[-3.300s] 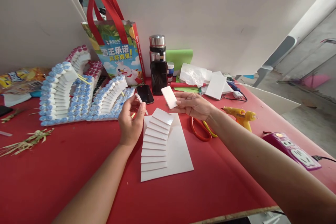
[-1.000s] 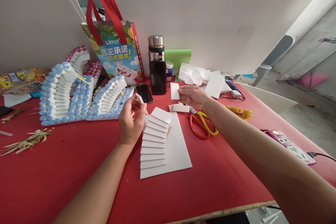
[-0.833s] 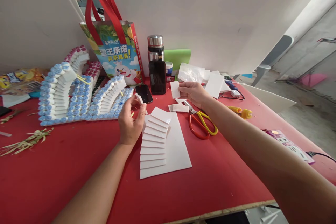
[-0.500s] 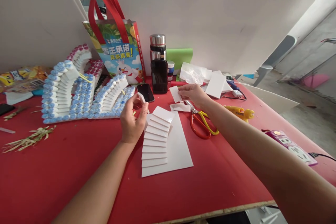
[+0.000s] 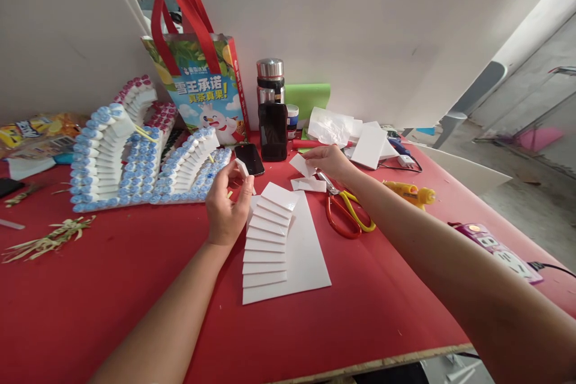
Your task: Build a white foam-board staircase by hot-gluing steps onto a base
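Between the thumb and fingers of my left hand (image 5: pixel 228 204) is a small white foam board piece (image 5: pixel 242 167), tilted upward. My right hand (image 5: pixel 330 162) is closed on another white piece (image 5: pixel 302 165), pinched at its right edge above a cut white scrap (image 5: pixel 308 184). Below and between my hands lies a white foam board (image 5: pixel 310 258) on the red table. Several overlapping white strips (image 5: pixel 265 246) climb its left side like a curved stair. Scissors with red and yellow handles (image 5: pixel 348 216) lie beneath my right forearm.
At the back stand a steel flask (image 5: pixel 270 72), an upright black phone (image 5: pixel 273 132) and a printed bag (image 5: pixel 207 84). Blue-and-white stepped models (image 5: pixel 108 159) are on the left. A yellow glue gun (image 5: pixel 409 193) and a power strip (image 5: pixel 499 252) lie right.
The white piece in my right hand has tilted and shifted slightly. My left hand keeps its place with its piece.
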Action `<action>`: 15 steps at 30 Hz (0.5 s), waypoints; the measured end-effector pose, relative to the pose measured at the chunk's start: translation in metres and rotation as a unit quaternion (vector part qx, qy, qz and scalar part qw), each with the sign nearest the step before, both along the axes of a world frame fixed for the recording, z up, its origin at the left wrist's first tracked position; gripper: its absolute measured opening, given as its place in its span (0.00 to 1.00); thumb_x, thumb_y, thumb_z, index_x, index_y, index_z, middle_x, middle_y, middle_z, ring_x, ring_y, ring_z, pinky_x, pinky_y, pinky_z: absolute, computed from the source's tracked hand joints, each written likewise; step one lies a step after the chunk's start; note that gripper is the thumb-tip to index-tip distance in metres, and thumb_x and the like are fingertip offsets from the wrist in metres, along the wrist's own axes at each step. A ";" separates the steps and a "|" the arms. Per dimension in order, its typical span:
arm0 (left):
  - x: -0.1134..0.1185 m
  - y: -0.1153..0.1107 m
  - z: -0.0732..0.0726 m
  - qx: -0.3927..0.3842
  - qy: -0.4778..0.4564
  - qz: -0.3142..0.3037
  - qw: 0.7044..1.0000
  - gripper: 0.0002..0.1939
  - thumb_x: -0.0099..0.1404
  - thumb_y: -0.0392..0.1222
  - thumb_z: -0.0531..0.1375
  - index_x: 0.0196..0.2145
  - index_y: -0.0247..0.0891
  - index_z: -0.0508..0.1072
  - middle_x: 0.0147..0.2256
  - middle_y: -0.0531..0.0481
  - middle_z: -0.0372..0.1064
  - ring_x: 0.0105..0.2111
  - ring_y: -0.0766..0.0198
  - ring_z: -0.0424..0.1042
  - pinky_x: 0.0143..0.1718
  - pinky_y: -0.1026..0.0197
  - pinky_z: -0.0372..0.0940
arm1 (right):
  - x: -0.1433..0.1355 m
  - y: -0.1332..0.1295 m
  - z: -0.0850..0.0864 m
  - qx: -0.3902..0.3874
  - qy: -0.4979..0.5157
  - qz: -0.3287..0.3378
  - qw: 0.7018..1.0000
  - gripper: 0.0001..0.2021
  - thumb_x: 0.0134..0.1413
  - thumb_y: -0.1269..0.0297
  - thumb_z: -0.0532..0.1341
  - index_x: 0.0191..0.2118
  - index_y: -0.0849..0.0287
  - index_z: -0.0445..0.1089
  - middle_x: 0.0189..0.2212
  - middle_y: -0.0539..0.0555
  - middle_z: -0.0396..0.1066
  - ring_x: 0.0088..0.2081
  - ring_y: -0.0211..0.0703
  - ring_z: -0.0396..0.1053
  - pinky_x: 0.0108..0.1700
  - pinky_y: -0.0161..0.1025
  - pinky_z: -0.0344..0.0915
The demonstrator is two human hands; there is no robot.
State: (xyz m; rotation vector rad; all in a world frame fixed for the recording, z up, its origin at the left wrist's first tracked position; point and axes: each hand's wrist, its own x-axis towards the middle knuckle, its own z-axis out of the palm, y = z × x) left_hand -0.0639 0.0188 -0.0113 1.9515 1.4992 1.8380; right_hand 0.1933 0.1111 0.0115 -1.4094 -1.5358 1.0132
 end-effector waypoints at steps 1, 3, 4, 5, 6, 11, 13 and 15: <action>0.000 0.000 0.000 0.001 -0.002 -0.001 1.000 0.22 0.68 0.48 0.62 0.56 0.36 0.71 0.40 0.46 0.74 0.38 0.61 0.74 0.44 0.56 0.71 | -0.001 0.001 0.000 0.006 -0.014 0.000 1.000 0.12 0.53 0.77 0.62 0.39 0.60 0.82 0.32 0.54 0.81 0.32 0.46 0.78 0.40 0.49 0.79; 0.000 0.000 0.000 0.003 -0.003 -0.003 1.000 0.22 0.68 0.48 0.62 0.56 0.36 0.71 0.40 0.46 0.74 0.38 0.62 0.74 0.44 0.57 0.71 | -0.004 0.002 0.000 0.021 -0.046 0.001 0.999 0.13 0.56 0.75 0.62 0.43 0.60 0.81 0.35 0.56 0.82 0.34 0.46 0.79 0.40 0.48 0.79; 0.000 0.000 0.001 0.003 -0.001 -0.003 1.000 0.22 0.68 0.48 0.62 0.56 0.36 0.71 0.40 0.46 0.74 0.38 0.62 0.74 0.44 0.57 0.71 | -0.004 0.003 0.001 0.030 -0.065 0.003 0.997 0.13 0.57 0.75 0.61 0.45 0.60 0.81 0.37 0.56 0.82 0.36 0.46 0.79 0.41 0.48 0.79; 0.000 0.000 0.001 0.002 0.001 -0.001 1.000 0.22 0.68 0.48 0.62 0.56 0.36 0.71 0.40 0.46 0.74 0.38 0.62 0.74 0.44 0.56 0.71 | -0.004 0.004 0.002 0.040 -0.088 0.004 0.995 0.14 0.58 0.74 0.61 0.46 0.60 0.80 0.38 0.56 0.82 0.38 0.47 0.79 0.43 0.48 0.78; 0.000 0.000 0.001 0.000 0.004 0.001 1.000 0.22 0.68 0.48 0.62 0.56 0.36 0.71 0.40 0.46 0.74 0.38 0.61 0.74 0.44 0.56 0.71 | -0.003 0.004 0.003 0.052 -0.114 0.003 0.992 0.14 0.58 0.74 0.61 0.46 0.60 0.80 0.40 0.57 0.82 0.41 0.49 0.79 0.46 0.50 0.78; 0.000 0.000 0.001 0.003 0.004 0.000 1.000 0.21 0.68 0.48 0.62 0.55 0.36 0.72 0.40 0.46 0.74 0.38 0.62 0.74 0.44 0.57 0.71 | 0.013 0.002 0.012 0.103 -0.259 0.008 0.960 0.22 0.54 0.81 0.58 0.50 0.57 0.80 0.54 0.57 0.77 0.61 0.59 0.68 0.64 0.59 0.62; 0.000 0.000 0.001 0.005 0.003 -0.001 1.000 0.21 0.68 0.48 0.62 0.55 0.36 0.72 0.40 0.46 0.74 0.38 0.62 0.74 0.43 0.57 0.71 | 0.018 0.001 0.014 0.101 -0.301 0.040 0.947 0.27 0.50 0.83 0.58 0.54 0.55 0.77 0.56 0.55 0.75 0.62 0.57 0.67 0.64 0.54 0.62; 0.000 0.000 0.000 0.003 0.004 -0.001 1.000 0.22 0.68 0.48 0.62 0.56 0.36 0.71 0.40 0.46 0.74 0.38 0.62 0.74 0.44 0.57 0.71 | 0.019 0.002 0.013 0.087 -0.335 0.076 0.935 0.31 0.48 0.83 0.60 0.57 0.54 0.75 0.57 0.54 0.75 0.60 0.54 0.69 0.62 0.48 0.66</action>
